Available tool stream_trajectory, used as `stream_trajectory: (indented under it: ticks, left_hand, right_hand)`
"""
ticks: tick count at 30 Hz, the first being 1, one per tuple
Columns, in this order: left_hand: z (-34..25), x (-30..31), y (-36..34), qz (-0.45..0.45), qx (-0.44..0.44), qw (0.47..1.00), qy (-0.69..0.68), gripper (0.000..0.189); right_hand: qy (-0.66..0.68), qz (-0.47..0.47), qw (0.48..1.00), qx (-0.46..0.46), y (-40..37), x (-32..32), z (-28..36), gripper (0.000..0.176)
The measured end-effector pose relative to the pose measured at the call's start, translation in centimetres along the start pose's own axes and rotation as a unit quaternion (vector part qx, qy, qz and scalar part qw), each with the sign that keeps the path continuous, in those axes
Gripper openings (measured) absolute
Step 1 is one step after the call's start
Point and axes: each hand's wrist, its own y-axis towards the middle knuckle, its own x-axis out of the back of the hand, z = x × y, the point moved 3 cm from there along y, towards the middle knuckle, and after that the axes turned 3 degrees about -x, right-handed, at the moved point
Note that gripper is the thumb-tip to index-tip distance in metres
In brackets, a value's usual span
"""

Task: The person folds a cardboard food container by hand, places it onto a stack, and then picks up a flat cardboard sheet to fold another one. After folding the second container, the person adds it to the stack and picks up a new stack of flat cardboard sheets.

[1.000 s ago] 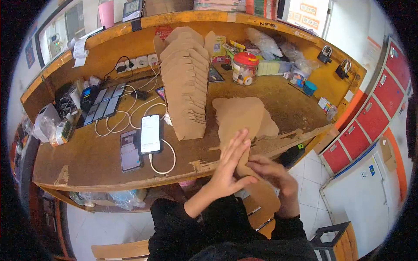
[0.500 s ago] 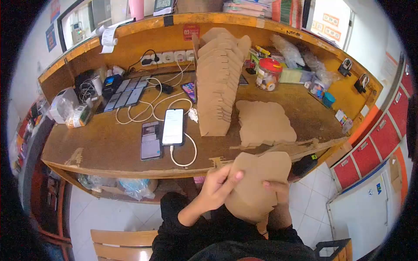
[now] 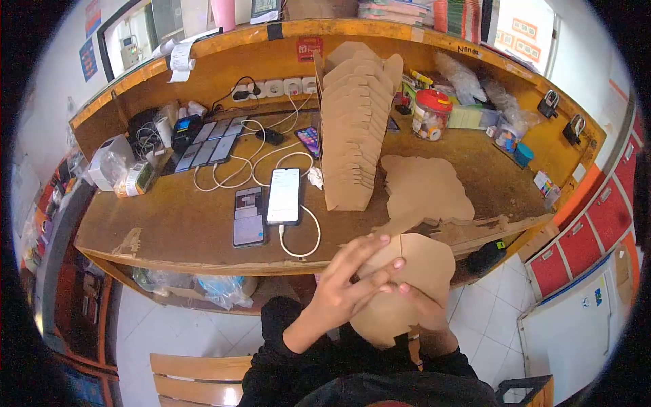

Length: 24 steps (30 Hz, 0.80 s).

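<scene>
A brown cardboard piece point(image 3: 430, 264) with rounded corners is held above my lap, in front of the desk edge. My left hand point(image 3: 356, 278) lies over its left side with fingers spread, touching its face and upper edge. My right hand point(image 3: 422, 305) grips its lower right part, thumb on the front and the other fingers hidden behind it. Just beyond, a flat stack of cut cardboard point(image 3: 427, 190) lies at the desk's front. Left of that rises a tall row of nested cardboard pieces point(image 3: 352, 136).
On the wooden desk point(image 3: 169, 230) are a lit phone point(image 3: 283, 197), a darker phone point(image 3: 249, 217), several more phones and white cables point(image 3: 308, 251). A red-lidded jar point(image 3: 432, 114) stands at the back right. A wooden chair point(image 3: 196, 370) is at lower left.
My left hand has opened from its thumb grip and spread its fingers over the cardboard. A fold line now shows near the piece's top. The whole view has shifted slightly.
</scene>
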Motion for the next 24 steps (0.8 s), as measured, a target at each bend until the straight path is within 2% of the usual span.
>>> stream_trajectory:
  ticks: [2,3,4,5,6,8,10,12,13,14,16,18,20,21,22,24]
  left_hand:
    - [-0.4,0.0,-0.3,-0.022,-0.001,1.000,-0.008,0.030]
    - [-0.2,0.5,-0.8,-0.112,0.020,0.992,-0.060,0.025]
    - [0.0,0.9,-1.1,-0.201,0.040,0.972,-0.113,0.020]
    - [0.1,0.8,-1.0,-0.266,0.041,0.947,-0.177,0.009]
    - [0.0,0.8,-0.8,-0.263,0.042,0.947,-0.178,0.009]
    - [-0.6,0.8,-0.4,-0.265,-0.054,0.931,-0.246,0.002]
    - [-0.8,0.6,-0.4,-0.224,-0.084,0.935,-0.263,0.006]
    - [-1.6,-0.2,-0.2,-0.124,-0.156,0.961,-0.191,0.016]
    - [-1.7,-0.5,-0.2,-0.044,-0.126,0.979,-0.155,0.020]
    - [-1.7,-0.7,-0.2,-0.035,-0.127,0.977,-0.166,0.020]
    - [-1.3,-1.2,0.0,-0.047,-0.084,0.978,-0.186,0.018]
    - [-1.5,-1.1,0.3,-0.044,-0.091,0.974,-0.203,0.021]
    - [-1.5,-1.0,0.8,-0.068,0.012,0.982,-0.177,0.027]
    - [-1.1,-1.3,0.5,-0.047,0.000,0.980,-0.191,0.027]
    - [-1.2,-1.4,0.3,-0.046,0.001,0.981,-0.191,0.027]
    - [-1.3,-1.6,0.3,-0.081,0.050,0.971,-0.219,0.021]
  right_hand:
    - [-0.053,0.048,0.997,-0.012,-0.6,-0.7,0.4,0.050]
    - [-0.050,0.049,0.997,-0.012,-0.7,-1.0,0.6,0.050]
    - [-0.165,0.116,0.977,0.076,-0.7,-1.7,1.3,0.043]
    - [-0.276,0.179,0.930,0.162,-0.9,-2.5,1.9,0.037]
    - [-0.275,0.176,0.931,0.161,-0.9,-2.6,2.1,0.037]
    - [-0.294,0.161,0.927,0.170,-1.1,-2.7,2.6,0.035]
    - [-0.312,0.135,0.923,0.179,-1.5,-2.7,3.0,0.034]
    - [-0.331,0.104,0.919,0.187,-1.9,-2.4,3.5,0.033]
    - [-0.342,0.088,0.916,0.190,-2.2,-2.2,3.8,0.032]
    - [-0.354,0.073,0.912,0.192,-2.5,-2.0,4.0,0.032]
    - [-0.381,0.046,0.903,0.193,-3.1,-1.5,4.6,0.030]
    - [-0.407,0.027,0.892,0.195,-3.5,-1.1,5.0,0.029]
    - [-0.433,0.018,0.879,0.199,-3.6,-0.8,5.4,0.028]
    - [-0.444,0.016,0.873,0.201,-3.7,-0.7,5.4,0.028]
    - [-0.443,0.016,0.874,0.200,-3.6,-0.6,5.1,0.028]
    - [-0.357,0.015,0.916,0.181,-3.3,-0.1,4.2,0.025]
